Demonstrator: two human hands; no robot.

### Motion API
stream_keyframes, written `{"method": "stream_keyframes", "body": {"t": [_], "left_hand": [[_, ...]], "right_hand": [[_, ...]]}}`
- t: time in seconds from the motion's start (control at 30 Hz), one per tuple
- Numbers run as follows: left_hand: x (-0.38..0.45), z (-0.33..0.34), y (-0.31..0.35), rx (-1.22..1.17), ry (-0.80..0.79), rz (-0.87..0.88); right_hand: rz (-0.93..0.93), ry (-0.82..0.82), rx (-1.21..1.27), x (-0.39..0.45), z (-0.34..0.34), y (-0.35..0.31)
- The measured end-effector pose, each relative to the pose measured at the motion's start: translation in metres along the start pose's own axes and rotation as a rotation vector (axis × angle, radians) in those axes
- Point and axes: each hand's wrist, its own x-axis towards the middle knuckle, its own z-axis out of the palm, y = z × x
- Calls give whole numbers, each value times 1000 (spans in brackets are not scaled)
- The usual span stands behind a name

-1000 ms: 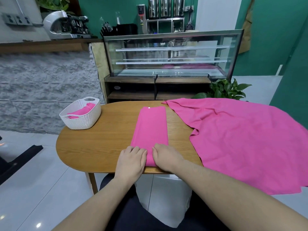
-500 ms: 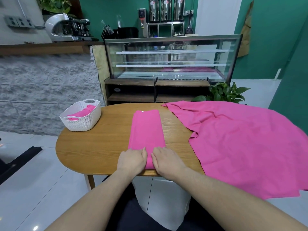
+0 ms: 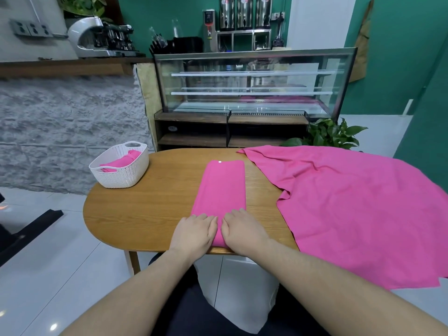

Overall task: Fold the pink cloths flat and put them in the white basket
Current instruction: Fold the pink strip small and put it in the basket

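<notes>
A pink cloth [image 3: 221, 187] folded into a long narrow strip lies down the middle of the wooden table [image 3: 145, 209]. My left hand [image 3: 194, 232] and my right hand [image 3: 242, 231] lie flat side by side on its near end, fingers straight, pressing it down at the table's front edge. A large unfolded pink cloth [image 3: 351, 207] is spread over the table's right side and hangs off the edge. The white basket [image 3: 121, 177] stands at the far left corner with a folded pink cloth [image 3: 123, 161] inside.
A glass display case [image 3: 252, 86] on a dark wooden shelf stands behind the table, with a potted plant [image 3: 329, 134] at its right. A grey stone counter wall runs along the left. White tiled floor lies to the left of the table.
My hands have drawn closer together on the strip's near end, and the strip lies a little straighter. The basket and the large cloth have not moved.
</notes>
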Motion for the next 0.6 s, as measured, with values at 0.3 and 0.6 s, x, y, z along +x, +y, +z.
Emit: {"method": "stream_keyframes", "body": {"t": [0.3, 0.6], "left_hand": [[5, -7, 8, -13, -76, -115], [-15, 6, -9, 24, 164, 129]], "right_hand": [[-49, 25, 14, 1, -1, 6], [200, -245, 128, 12, -10, -7]]}}
